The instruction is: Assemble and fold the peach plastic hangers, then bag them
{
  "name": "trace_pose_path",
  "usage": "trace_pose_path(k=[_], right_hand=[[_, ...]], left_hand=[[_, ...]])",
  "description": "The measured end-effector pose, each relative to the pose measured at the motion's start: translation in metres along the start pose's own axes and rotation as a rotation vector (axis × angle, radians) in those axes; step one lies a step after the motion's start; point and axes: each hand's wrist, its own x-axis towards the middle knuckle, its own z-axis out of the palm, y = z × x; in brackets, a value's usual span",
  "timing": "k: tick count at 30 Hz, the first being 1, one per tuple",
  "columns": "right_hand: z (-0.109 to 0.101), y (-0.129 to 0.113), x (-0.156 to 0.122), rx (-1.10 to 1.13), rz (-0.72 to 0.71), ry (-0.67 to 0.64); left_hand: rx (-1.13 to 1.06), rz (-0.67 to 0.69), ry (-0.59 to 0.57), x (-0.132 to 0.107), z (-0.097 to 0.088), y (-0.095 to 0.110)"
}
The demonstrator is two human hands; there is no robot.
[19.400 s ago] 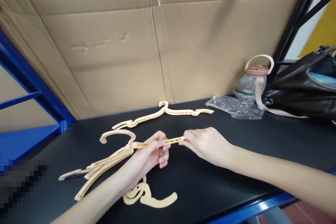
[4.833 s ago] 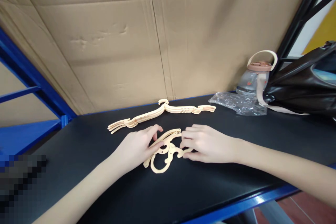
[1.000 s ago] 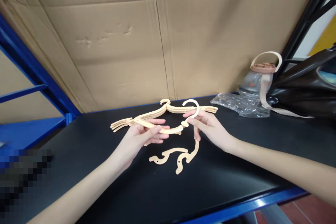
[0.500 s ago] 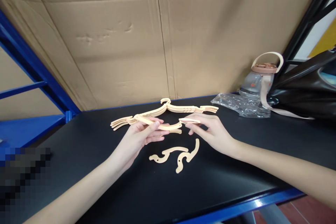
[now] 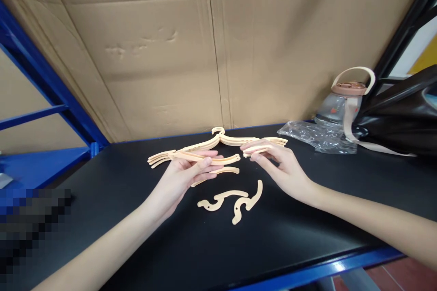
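Note:
My left hand is closed on a cream plastic hanger arm, held level above the black tabletop. My right hand pinches a cream hook piece edge-on, just right of the arm's end. Two loose curved cream pieces lie on the tabletop below both hands. A stack of assembled cream hangers lies behind the hands, near the cardboard wall.
Cardboard sheets stand behind the table. At the back right are crumpled clear plastic, a clear bottle with a pink lid and a black bag. Blue shelf frame runs at the left.
The hook piece in my right hand has turned from upright to flat and edge-on and has come apart from the arm. Both hands have lifted slightly toward the stack.

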Motion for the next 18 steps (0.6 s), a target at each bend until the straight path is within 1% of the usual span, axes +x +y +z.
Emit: trace_pose_path(k=[5,8,10,11,12,13,14,16,17,18], right_hand=[[0.001,-0.003,0.000,0.097,0.049,-0.169],[0.002,-0.003,-0.001,0.113,0.097,-0.171],[0.002,-0.003,-0.001,0.100,0.114,-0.145],[0.002,-0.003,-0.001,0.085,0.114,-0.135],[0.001,-0.004,0.000,0.064,0.111,-0.129],[0.001,-0.005,0.000,0.039,0.104,-0.124],[0.001,-0.005,0.000,0.015,0.096,-0.124],[0.002,-0.007,0.000,-0.018,0.073,-0.127],[0.003,-0.007,-0.001,-0.026,0.065,-0.132],[0.004,-0.008,-0.001,-0.026,0.061,-0.139]], left_hand=[[0.012,-0.024,-0.067,-0.002,0.005,-0.001],[-0.025,-0.008,-0.110,-0.003,0.007,0.002],[-0.059,0.013,-0.102,-0.003,0.008,0.002],[-0.057,0.030,-0.071,-0.002,0.007,0.001],[-0.029,0.058,-0.015,-0.001,0.006,0.000],[0.030,0.105,0.074,0.001,0.004,-0.002],[0.123,0.181,0.185,0.002,0.002,-0.003],[0.419,0.398,0.400,0.003,-0.002,-0.006],[0.606,0.521,0.451,0.003,-0.003,-0.007],[0.797,0.635,0.438,0.002,-0.003,-0.007]])
